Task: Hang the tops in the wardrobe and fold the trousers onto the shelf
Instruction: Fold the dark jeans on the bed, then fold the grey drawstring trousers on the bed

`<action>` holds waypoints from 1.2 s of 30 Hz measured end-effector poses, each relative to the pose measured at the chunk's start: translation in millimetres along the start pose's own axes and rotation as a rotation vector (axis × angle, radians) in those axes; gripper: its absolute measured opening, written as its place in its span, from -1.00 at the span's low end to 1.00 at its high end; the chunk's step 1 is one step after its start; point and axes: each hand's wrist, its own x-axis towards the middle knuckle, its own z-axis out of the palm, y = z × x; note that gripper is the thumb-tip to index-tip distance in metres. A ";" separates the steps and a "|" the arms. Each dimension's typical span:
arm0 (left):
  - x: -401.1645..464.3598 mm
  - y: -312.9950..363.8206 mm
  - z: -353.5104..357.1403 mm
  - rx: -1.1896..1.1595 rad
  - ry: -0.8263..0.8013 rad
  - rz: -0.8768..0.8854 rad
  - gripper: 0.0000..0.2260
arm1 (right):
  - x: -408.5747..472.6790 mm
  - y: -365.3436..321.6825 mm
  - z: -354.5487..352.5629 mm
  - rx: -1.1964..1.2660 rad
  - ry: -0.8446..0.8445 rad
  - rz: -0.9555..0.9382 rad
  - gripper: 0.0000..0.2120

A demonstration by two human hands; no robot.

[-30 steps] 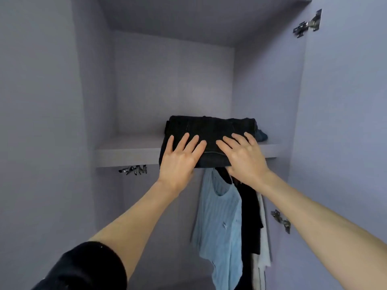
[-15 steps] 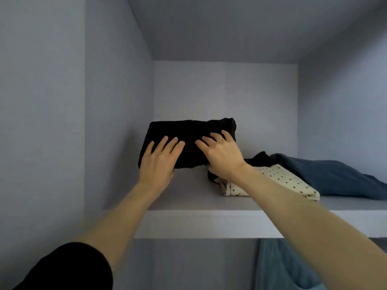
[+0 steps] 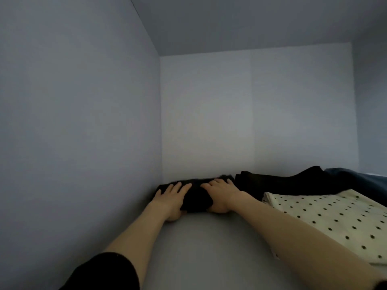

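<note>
Trousers (image 3: 195,198), black and folded into a soft, thick bundle, sit in the shelf's (image 3: 209,248) back left corner. The left hand (image 3: 170,198) and right hand (image 3: 223,194) lie flat on top, fingers straight, thumbs tucked under its front edge. They look light and floppy; best to take hold from both sides. A dotted cream cloth (image 3: 335,218) lies along the right edge.

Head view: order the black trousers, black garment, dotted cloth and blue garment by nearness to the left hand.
1. Black trousers, under the left hand.
2. Black garment, right of the right hand.
3. Dotted cloth, right foreground.
4. Blue garment, far right.
</note>
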 end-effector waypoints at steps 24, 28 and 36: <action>-98.8 95.2 -78.6 -0.429 0.489 0.277 -0.60 | -178.2 24.9 -71.0 -0.005 0.419 0.300 -0.60; -160.0 171.8 -99.4 -0.587 0.576 0.434 -0.62 | -299.4 51.1 -79.3 -0.045 0.472 0.443 -0.69; -318.9 355.9 -61.9 -1.078 0.490 0.717 -0.71 | -558.1 42.3 -58.5 -0.072 0.359 0.693 -0.61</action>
